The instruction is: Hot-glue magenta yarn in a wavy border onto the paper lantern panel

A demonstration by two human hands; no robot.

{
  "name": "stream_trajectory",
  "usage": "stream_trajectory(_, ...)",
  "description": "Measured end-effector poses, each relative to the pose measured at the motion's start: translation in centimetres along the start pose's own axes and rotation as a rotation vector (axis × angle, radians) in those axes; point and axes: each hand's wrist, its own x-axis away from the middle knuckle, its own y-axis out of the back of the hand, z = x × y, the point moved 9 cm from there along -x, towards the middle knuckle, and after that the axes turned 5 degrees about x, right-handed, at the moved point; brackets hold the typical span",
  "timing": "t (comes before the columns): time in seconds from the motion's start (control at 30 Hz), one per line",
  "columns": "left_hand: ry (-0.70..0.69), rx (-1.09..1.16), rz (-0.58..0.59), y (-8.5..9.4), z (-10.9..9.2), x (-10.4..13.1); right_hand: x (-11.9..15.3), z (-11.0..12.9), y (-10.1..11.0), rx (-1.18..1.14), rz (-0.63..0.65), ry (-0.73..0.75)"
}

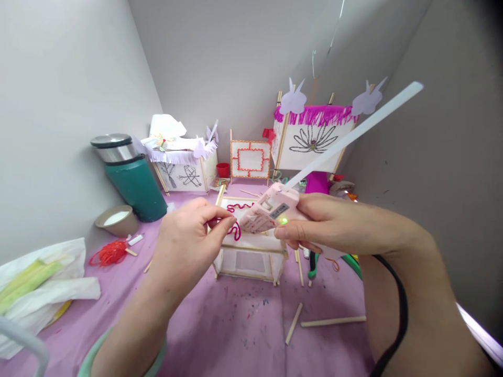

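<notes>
My right hand (pixel 326 222) is wrapped around a pale pink glue gun (pixel 288 207), its small light glowing yellow-green. A long white glue stick (pixel 361 133) juts from the back of the gun, up and to the right. The nozzle points down-left, close to my left fingertips. My left hand (pixel 196 225) is closed in a pinch at the magenta cord (pixel 236 231); the exact grip is partly hidden by the fingers. Wavy lines of this cord lie on the white top of a small box frame (pixel 245 264) made of wooden sticks.
Behind stand decorated paper lanterns (pixel 314 141) and a panel with orange trim (pixel 250 159). At left are a green tumbler (pixel 135 183), a bowl (pixel 117 220) and red string (pixel 112 253). Loose sticks (pixel 334 321) and green-handled pliers (pixel 313 265) lie at right on the purple cloth (pixel 220 335).
</notes>
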Motion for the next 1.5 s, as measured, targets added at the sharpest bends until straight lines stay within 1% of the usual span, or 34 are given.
stream_trajectory(0.17, 0.031, -0.014, 0.007, -0.1, 0.4, -0.7, 0.2, 0.2, 0.1, 0.015, 0.010, -0.035)
stream_trajectory(0.37, 0.047, -0.020, 0.025, -0.5, 0.3, -1.1, -0.5, -0.9, -0.3, 0.003, -0.016, 0.017)
stream_trajectory(0.5, 0.048, -0.032, 0.029, -0.5, 0.4, -1.2, -0.7, -1.4, -0.4, 0.022, -0.030, 0.017)
stream_trajectory(0.67, 0.026, -0.012, 0.020, -0.2, 0.6, -1.2, -0.5, -1.1, -0.2, 0.028, -0.033, 0.033)
stream_trajectory(0.87, 0.032, -0.010, 0.019, -0.1, 0.7, -1.2, -0.3, -1.0, 0.1, 0.086, -0.035, -0.015)
stream_trajectory(1.13, 0.057, -0.053, 0.077, -0.7, 0.7, -1.7, -0.3, -1.1, 0.4, 0.139, -0.079, 0.015)
stream_trajectory(1.23, 0.065, -0.077, 0.103, -1.0, 0.8, -1.9, -0.2, -1.1, 0.2, 0.114, -0.067, 0.030)
stream_trajectory(1.33, 0.056, -0.101, 0.112, -1.2, 0.9, -2.1, -0.2, -1.8, 0.1, 0.091, -0.045, 0.001)
stream_trajectory(1.5, 0.068, -0.129, 0.147, -1.4, 1.1, -2.2, 0.2, -3.0, 0.9, 0.091, -0.111, -0.023)
